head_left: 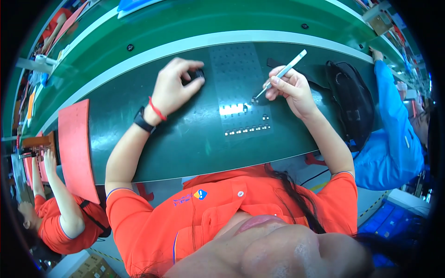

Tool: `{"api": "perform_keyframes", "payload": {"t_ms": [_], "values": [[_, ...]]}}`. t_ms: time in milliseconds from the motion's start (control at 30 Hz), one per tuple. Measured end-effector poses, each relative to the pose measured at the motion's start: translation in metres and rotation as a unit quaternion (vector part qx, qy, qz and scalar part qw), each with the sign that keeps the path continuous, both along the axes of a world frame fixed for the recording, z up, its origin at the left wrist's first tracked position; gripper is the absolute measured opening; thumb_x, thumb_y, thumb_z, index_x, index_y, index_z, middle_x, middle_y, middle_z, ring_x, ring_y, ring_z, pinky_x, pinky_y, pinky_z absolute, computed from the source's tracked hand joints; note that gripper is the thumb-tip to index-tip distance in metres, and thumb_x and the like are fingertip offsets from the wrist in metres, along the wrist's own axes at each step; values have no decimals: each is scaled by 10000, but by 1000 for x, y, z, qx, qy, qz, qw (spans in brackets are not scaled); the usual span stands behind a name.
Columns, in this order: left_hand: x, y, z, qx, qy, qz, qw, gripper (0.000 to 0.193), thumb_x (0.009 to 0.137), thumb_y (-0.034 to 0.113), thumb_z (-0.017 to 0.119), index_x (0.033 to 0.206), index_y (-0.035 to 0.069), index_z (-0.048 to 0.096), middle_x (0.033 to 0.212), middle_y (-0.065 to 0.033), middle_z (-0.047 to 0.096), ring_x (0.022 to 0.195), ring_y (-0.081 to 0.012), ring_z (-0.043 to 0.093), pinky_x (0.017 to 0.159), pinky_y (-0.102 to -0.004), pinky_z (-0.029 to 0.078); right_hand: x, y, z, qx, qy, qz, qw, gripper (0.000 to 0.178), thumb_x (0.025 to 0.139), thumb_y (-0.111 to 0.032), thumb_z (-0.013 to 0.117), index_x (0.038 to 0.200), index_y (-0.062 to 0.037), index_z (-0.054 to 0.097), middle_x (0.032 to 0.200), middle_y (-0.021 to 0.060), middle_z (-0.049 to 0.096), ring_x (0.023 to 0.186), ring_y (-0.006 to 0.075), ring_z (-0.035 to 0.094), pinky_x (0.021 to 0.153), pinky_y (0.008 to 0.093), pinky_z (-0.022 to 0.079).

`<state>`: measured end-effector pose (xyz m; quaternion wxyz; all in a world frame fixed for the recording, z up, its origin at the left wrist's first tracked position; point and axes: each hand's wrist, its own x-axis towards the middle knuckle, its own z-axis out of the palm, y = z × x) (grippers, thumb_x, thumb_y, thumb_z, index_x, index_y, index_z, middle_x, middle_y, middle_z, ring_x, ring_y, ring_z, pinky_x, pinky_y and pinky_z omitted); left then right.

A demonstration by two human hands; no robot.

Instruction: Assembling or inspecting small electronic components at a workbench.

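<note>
My right hand (292, 90) pinches a slim, pen-like tool (288, 64) with a pale handle and a thin pointed tip. That tip reaches down to a small dark part (254, 99) on a clear sheet (238, 69) lying on the green table. Along the sheet's near edge runs a row of several small black-and-white parts (248, 130), with a few more just beyond it. To the left of the sheet, my left hand (178, 83) curls its thumb and fingers around a small black thing (200, 73), whose kind I cannot make out.
Pink mats (74, 143) lie at the table's left end. A black bag (350, 102) sits on the right, beside a person in a blue sleeve (391, 125). Another person in orange (69, 220) works at the left. Behind the table rises a green ledge (218, 18).
</note>
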<state>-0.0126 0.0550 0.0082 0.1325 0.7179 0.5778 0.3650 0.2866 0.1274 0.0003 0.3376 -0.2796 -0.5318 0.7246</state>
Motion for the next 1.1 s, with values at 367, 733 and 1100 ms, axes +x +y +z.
{"api": "perform_keyframes", "payload": {"t_ms": [367, 733, 1100], "values": [[8, -33, -16, 3, 87, 19, 996, 349, 702, 255, 762, 1017, 127, 683, 932, -35, 545, 909, -216, 519, 839, -355, 353, -95, 16, 3, 36, -6, 38, 999, 255, 922, -152, 603, 1098, 22, 540, 912, 122, 654, 796, 181, 674, 716, 267, 538], [5, -36, -12, -47, 44, 5, 998, 321, 718, 243, 736, 1024, 151, 697, 918, -14, 560, 945, -197, 522, 927, -372, 306, -96, 3, -8, 89, -49, 45, 994, 235, 929, -126, 593, 1100, 26, 545, 923, 124, 648, 810, 173, 672, 720, 257, 536], [6, -34, -10, -80, 23, 0, 997, 290, 728, 214, 739, 1016, 191, 716, 919, 1, 580, 962, -186, 512, 920, -371, 303, -96, 2, -10, 100, -67, 48, 992, 239, 921, -118, 609, 1104, 25, 553, 924, 113, 653, 807, 150, 667, 721, 237, 523]]}}
